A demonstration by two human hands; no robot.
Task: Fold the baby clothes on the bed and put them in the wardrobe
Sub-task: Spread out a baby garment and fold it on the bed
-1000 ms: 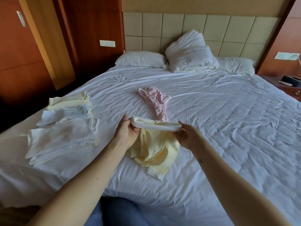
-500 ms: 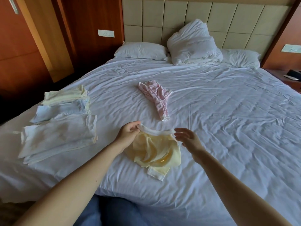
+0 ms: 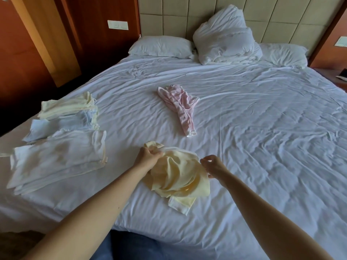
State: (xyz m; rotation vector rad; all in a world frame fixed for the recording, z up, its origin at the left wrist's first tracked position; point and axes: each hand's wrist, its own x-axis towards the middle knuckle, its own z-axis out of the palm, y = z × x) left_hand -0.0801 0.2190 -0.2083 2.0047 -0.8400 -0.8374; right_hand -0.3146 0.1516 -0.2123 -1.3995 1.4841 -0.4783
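A crumpled pale yellow baby garment [image 3: 178, 177] lies on the white bed [image 3: 262, 147] near its front edge. My left hand [image 3: 148, 156] grips the garment's upper left edge in a fist. My right hand [image 3: 212, 166] pinches its right edge with curled fingers. A pink baby garment [image 3: 180, 107] lies unfolded in the middle of the bed. On the left of the bed sit folded clothes: a white piece [image 3: 56, 160], a light blue one [image 3: 62, 124] and a pale yellow one [image 3: 67, 106].
Three white pillows [image 3: 225, 34] lean at the padded headboard. Dark wooden wardrobe panels [image 3: 28, 44] stand to the left of the bed. A bedside table [image 3: 338, 77] shows at the right edge.
The yellow garment was held up stretched between both hands; the right hand let go, the garment dropped onto the bed, and both hands now hold it low.
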